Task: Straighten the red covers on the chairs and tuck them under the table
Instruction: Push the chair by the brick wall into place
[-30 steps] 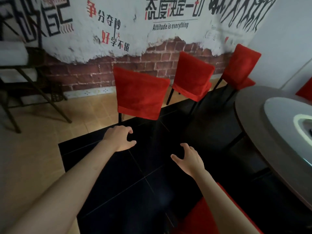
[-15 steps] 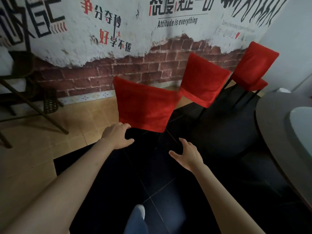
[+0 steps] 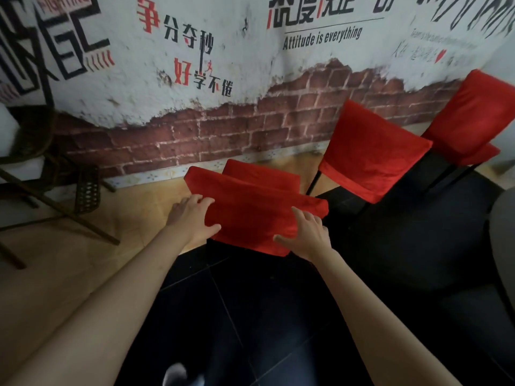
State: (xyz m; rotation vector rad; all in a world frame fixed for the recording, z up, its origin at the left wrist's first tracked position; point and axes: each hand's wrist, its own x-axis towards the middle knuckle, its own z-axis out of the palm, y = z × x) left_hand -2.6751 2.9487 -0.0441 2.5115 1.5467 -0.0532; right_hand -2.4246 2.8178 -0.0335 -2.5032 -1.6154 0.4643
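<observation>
The nearest chair's red cover [image 3: 250, 210] hangs over its backrest just in front of me, with the red seat [image 3: 259, 169] showing beyond it. My left hand [image 3: 192, 215] lies on the cover's left edge, fingers curled over it and thumb under. My right hand [image 3: 306, 235] rests on the cover's right lower part, fingers spread against the cloth. A second red-covered chair [image 3: 370, 154] and a third [image 3: 476, 118] stand further right. The round table's edge [image 3: 504, 246] shows at the far right.
A painted brick wall [image 3: 223, 129] runs close behind the chairs. A dark metal folding stand [image 3: 55, 190] sits at the left on tan tiles. Black floor tiles [image 3: 250, 316] lie under me, and my shoe [image 3: 175, 374] shows at the bottom.
I have stepped closer to the nearest chair. Both hands moved forward from mid-air and now touch its red cover, one at each side.
</observation>
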